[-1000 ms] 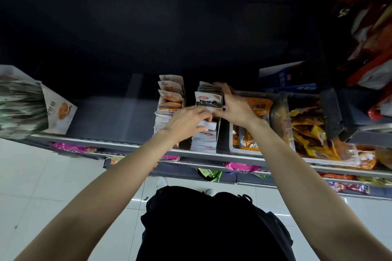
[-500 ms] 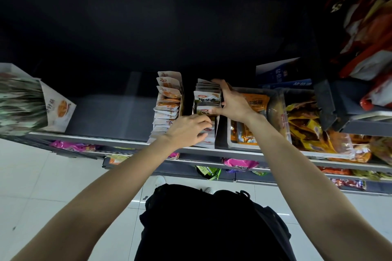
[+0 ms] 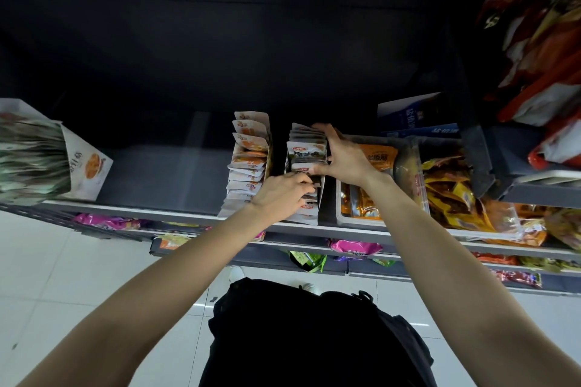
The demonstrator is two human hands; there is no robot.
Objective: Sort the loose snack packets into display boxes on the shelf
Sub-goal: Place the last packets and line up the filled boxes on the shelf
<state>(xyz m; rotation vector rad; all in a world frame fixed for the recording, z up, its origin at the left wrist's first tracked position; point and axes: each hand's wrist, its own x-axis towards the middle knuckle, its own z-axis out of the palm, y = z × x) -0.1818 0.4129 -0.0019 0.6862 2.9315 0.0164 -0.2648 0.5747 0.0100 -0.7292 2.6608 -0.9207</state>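
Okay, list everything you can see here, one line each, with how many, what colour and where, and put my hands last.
grey packet box: one, white, grey packets filed inside, shelf centre.
orange packet box: one, white, orange-printed packets, just left of it.
green packet box: one, white, far left on the shelf.
clear bins: two, orange and yellow packets inside, shelf right.
blue carton: one, behind the bins.
red bags: several, upper right.
shelf: grey, holds the boxes; lower shelves carry pink and green packets.
left hand: fingers in the front packets of the grey packet box.
right hand: grip round the back packets.
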